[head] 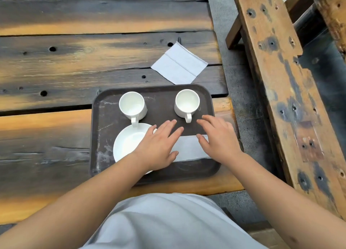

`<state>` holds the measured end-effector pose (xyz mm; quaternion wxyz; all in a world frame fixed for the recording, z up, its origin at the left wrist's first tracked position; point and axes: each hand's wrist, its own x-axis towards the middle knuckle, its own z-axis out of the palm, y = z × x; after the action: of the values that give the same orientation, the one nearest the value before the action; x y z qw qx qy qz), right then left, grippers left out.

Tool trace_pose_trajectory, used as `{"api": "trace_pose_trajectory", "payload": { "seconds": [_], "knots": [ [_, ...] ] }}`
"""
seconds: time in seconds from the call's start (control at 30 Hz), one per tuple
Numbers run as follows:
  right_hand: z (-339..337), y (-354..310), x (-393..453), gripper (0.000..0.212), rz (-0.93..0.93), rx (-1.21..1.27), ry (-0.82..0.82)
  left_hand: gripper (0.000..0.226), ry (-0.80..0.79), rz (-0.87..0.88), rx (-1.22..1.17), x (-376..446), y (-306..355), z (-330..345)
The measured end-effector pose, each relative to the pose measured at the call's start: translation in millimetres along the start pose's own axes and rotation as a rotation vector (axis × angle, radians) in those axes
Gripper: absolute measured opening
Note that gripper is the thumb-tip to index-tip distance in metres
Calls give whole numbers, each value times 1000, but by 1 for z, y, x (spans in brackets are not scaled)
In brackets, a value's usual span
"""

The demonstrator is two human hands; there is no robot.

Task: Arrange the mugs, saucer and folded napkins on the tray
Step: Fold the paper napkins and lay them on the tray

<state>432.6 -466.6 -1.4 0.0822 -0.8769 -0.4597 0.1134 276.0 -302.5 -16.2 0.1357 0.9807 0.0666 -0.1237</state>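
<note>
Two hands (187, 142) cover the tray's napkin (189, 148); another napkin (179, 64) lies beyond.

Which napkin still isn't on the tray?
The far napkin, lying unfolded on the table beyond the tray. The other napkin already lies on the tray, between the left hand and right hand.

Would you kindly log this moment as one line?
hands: left, right flat on tray napkin | mugs, saucer: on tray | second napkin: table
</note>
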Motion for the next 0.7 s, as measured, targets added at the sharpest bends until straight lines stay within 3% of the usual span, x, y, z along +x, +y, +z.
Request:
{"api": "trace_pose_trajectory", "payload": {
  "seconds": [0.2,0.47,0.7],
  "knots": [
    [-42,-12,38,45,9,79,112,74,106,-78,-1,18,-24,-53],
    [-55,-25,85,71,8,11,-50,78,112,-88,72,51,-49,-94],
    [-49,-19,136,68,64,12,-112,72,53,-55,77,103,-91,-108]
  ]
}}
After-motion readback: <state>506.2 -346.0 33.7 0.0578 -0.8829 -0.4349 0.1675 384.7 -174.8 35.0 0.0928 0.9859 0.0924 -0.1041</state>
